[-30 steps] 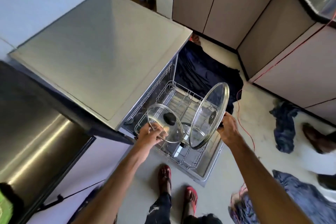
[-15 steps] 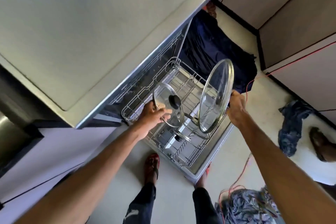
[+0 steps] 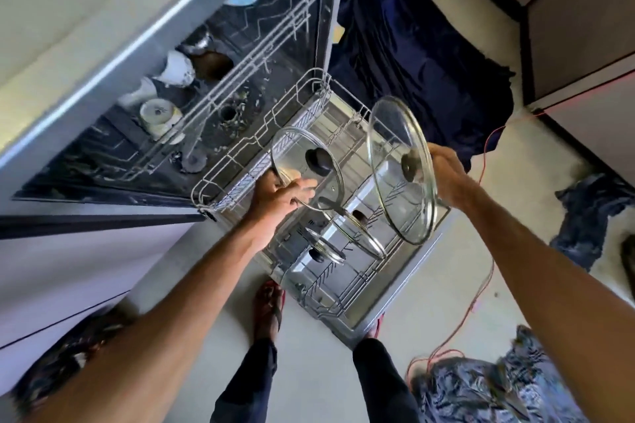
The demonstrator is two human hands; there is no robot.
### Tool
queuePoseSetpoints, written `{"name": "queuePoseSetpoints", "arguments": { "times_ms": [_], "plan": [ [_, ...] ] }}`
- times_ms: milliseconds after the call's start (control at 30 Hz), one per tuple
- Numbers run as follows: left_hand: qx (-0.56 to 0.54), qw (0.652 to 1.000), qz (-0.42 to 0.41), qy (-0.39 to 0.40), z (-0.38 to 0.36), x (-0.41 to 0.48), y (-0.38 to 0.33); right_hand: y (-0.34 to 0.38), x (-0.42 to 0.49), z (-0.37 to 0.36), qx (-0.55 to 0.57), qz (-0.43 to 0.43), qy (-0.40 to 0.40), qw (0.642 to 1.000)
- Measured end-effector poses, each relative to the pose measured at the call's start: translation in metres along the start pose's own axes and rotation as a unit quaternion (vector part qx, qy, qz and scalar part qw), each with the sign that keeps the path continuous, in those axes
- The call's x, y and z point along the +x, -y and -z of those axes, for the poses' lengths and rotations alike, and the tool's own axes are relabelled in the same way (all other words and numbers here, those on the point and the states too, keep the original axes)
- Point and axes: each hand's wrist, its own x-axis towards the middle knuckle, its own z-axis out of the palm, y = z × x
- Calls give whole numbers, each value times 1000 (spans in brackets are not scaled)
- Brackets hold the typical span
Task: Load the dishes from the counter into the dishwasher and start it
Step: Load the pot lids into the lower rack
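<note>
- The small lid hangs on edge just above the rack, its rim pinched in the left grip.
- The large lid stands on edge over the rack's right side, clamped in the right grip.
- Two lids lean in the rack, below the small lid and nearer the left grip.

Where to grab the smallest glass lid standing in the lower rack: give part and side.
Pinch the upper rim of the smallest lid, coming from above. It stands on edge, tilted, in the lower rack, so the rim is its highest free part. Its dark knob sits low, facing the near left, and a bigger lid leans close behind it, which probably crowds a sideways reach.
</note>
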Motion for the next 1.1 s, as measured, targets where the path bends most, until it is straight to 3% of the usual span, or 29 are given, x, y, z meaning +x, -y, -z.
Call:
{"name": "queuePoseSetpoints", "arguments": {
  "times_ms": [167, 333, 600, 733, 833, 967, 1100],
  "plan": [
    [-63, 997, 19, -45, -22, 12, 9, -23, 39, 25, 18, -31, 125, 991],
    [-68, 994, 34, -80, -36, 26, 22, -34, 69, 24, -32, -67, 103, 992],
    [-86, 991, 51, -88, -41, 44, 42, -66, 98, 21, -20, -84, 212, 973],
    [-79, 991, 59, -91, -45, 51, 45, -68, 120, 22, -66, -159, 172, 970],
    [-87, 990, 60, -90, -48, 56, 44, -66, 130, 23, -19, -114, 265, 957],
    [-88, 989, 60, -102, -53, 59, 41, -82, 135, 27, 48, -52, 413, 908],
    [-82, 986, 83, -118, -51, 62, 44, -98, 121, 32, 65, -81, 396, 912]
  ]
}}
